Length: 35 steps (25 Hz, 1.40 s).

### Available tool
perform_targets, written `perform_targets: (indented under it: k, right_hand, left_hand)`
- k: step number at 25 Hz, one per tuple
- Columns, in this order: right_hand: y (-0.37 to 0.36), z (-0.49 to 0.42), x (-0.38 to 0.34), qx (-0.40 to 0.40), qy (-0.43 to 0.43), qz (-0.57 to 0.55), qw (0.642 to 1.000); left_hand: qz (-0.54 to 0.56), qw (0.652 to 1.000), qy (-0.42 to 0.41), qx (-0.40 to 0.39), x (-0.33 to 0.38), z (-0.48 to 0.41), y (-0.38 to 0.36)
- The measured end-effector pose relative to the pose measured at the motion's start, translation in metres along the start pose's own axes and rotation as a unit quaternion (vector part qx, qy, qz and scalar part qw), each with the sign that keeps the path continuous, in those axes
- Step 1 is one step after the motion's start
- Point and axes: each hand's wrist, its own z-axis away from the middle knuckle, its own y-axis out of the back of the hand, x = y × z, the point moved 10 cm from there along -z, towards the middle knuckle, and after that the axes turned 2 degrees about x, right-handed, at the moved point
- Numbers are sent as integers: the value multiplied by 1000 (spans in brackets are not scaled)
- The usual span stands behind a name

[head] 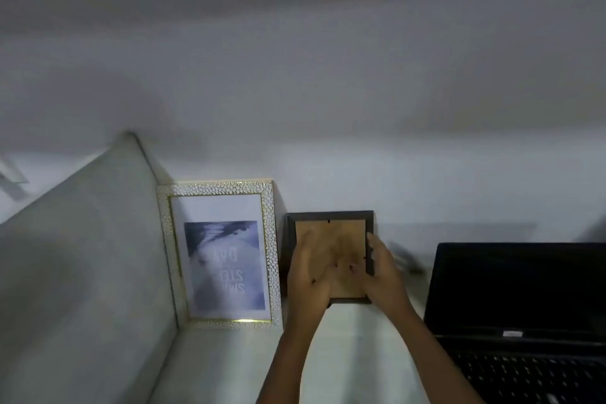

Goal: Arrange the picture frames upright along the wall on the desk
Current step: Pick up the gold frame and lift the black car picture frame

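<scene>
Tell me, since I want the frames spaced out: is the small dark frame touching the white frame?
Cannot tell. In the head view the small dark frame stands right beside the white frame, but only a dark, shadowed strip shows between their edges, so neither contact nor a gap is plain.

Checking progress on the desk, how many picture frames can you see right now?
2. The white textured frame stands against the wall. The small dark frame stands beside it, back facing out, between both hands. Others may lie outside view.

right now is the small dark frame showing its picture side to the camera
No, the small dark frame shows its brown backing board, held between the left hand and right hand.
</scene>
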Motion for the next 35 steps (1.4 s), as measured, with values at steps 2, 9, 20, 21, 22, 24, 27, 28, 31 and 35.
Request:
perform_targets:
  k: [2, 9, 20, 21, 22, 24, 27, 28, 31, 35]
  right_hand:
    - [0, -23, 27, 29, -30, 19, 999]
    - [-9, -72, 122, 49, -179, -9, 983]
    - [40, 83, 8, 134, 33, -94, 986]
    - [46, 96, -9, 109, 83, -77, 988]
    - [52, 107, -25, 90, 128, -43, 987]
    - [64, 125, -48, 58, 199, 20, 978]
    - [91, 139, -71, 56, 240, 97, 964]
    - [102, 140, -72, 70, 229, 128, 962]
    - [153, 149, -60, 108, 148, 128, 975]
    - [257, 167, -54, 142, 149, 136, 969]
  left_hand:
    - [-21, 999, 37, -25, -31, -7, -1]
    - [-51, 990, 115, -63, -90, -8, 12]
    - [434, 834, 321, -114, -41, 62, -18]
    - [479, 807, 324, -120, -31, 69, -14]
    - [508, 791, 317, -129, -20, 77, -11]
    - [532, 790, 277, -124, -5, 90, -4]
    - [525, 816, 230, -80, 12, 107, -2]
    - [520, 823, 220, -63, 16, 110, -4]
    - [498, 847, 183, 4, 28, 114, -14]
    - [382, 910, 161, -8, 83, 132, -65]
